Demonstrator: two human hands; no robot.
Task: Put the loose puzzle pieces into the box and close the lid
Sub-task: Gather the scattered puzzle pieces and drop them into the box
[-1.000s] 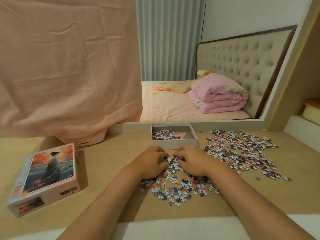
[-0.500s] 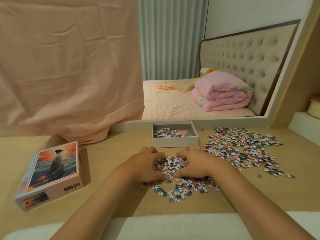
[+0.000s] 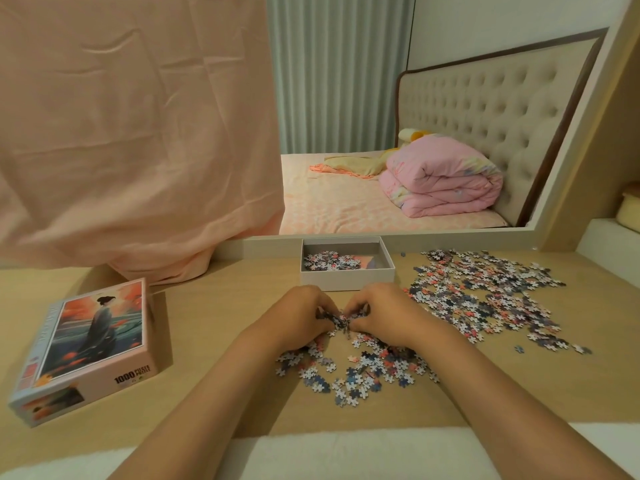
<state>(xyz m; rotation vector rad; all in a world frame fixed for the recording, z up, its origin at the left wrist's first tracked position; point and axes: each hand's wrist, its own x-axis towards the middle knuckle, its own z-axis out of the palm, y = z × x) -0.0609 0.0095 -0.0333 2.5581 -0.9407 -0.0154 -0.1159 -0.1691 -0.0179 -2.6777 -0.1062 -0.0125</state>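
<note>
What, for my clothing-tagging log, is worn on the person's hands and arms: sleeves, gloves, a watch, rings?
Nothing worn shows. The left hand and right hand are gloveless, and no ring is visible on the parts of the fingers in view. The left forearm and right forearm are bare down to the frame edge: no sleeves, watch or bracelet.

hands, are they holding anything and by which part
Yes: the left hand and right hand together grip a clump of puzzle pieces, pressed from both sides between their curled fingers.

The left hand and right hand cup puzzle pieces together before the open box.
</note>
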